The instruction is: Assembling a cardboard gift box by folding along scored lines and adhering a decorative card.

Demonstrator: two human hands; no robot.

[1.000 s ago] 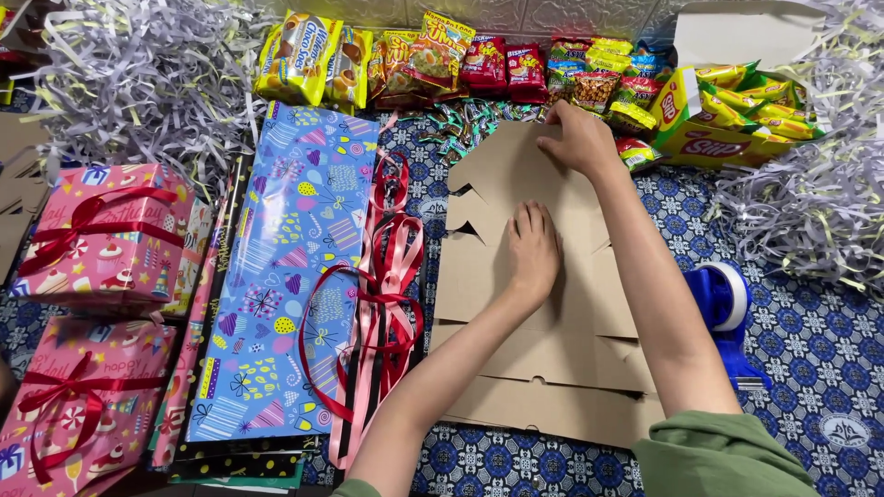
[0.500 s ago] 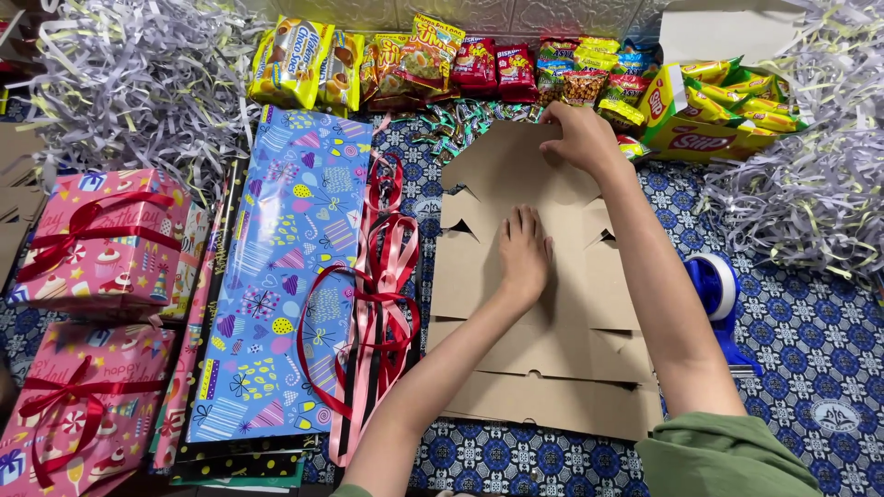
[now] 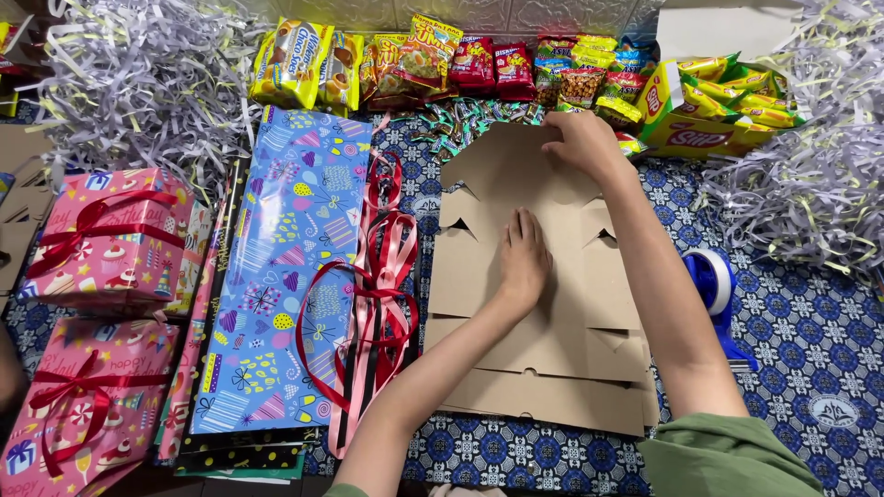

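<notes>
Flat on the Cardboard: Two Hands, One Sheet

Leftmost lie two pink gift boxes tied with red ribbon, one [image 3: 106, 235] above the other [image 3: 83, 405], with a heap of pale shredded paper [image 3: 138, 83] behind them. Next comes a long blue sheet of party-print wrapping paper [image 3: 285, 267], laid lengthwise away from the person, and beside it a loose tangle of red and pink ribbon [image 3: 373, 294].

Right of the ribbon sits the flat brown cardboard box blank [image 3: 552, 368], unfolded, with notched side flaps. Its long axis runs away from the person, from the near edge by the forearms up toward a row of bright snack packets [image 3: 414, 64] along the far wall. It rests on a blue patterned floor covering [image 3: 810, 350].

The left hand [image 3: 523, 262] lies palm down on the middle of the cardboard, fingers straight and spread flat, gripping nothing, only pressing. The right hand [image 3: 580, 143] reaches further, to the far top flap of the same sheet; its fingers curl over that edge, though whether they pinch it or merely press I cannot tell. So the cardboard lies directly under both hands, the left nearer the centre, the right nearer the far end.

Further right stands a blue tape dispenser [image 3: 714, 281], just beside the right forearm, then a yellow carton of snack bars [image 3: 709, 115] and more shredded paper [image 3: 810, 184].
</notes>
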